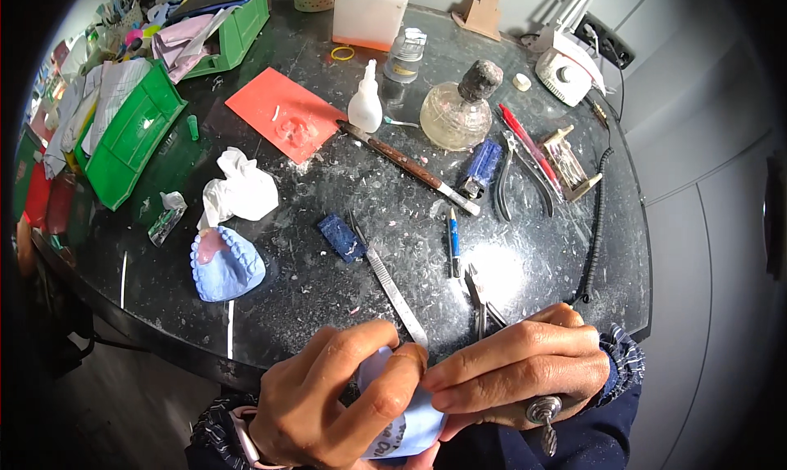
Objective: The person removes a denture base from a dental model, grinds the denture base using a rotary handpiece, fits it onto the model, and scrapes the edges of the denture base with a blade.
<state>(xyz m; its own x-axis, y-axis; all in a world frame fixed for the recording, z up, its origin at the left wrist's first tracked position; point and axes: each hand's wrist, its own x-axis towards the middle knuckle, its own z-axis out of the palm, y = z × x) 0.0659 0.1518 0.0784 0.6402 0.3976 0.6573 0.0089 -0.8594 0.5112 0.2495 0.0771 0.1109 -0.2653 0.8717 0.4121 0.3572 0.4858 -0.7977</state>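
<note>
My left hand (344,396) is closed around a pale blue plaster dental cast (416,429) with dark handwriting on its side, low in the view above my lap. My fingers cover most of it. Against its right side press the fingertips of my right hand (516,367). From the right hand's lower side sticks out the knobbed, twisted end of a silver hand tool (544,411); its working tip is hidden. Just beyond my hands lie a slim silver tool with a ridged grip (392,288) and metal pliers (477,302).
Another blue dental cast with pink material (228,265) sits left, beside crumpled tissue (242,190). Farther back are a red wax sheet (283,113), a brush (410,165), a glass burner (455,113), a white bottle (366,101) and green bins (131,134). A coiled cord (596,232) runs along the right edge.
</note>
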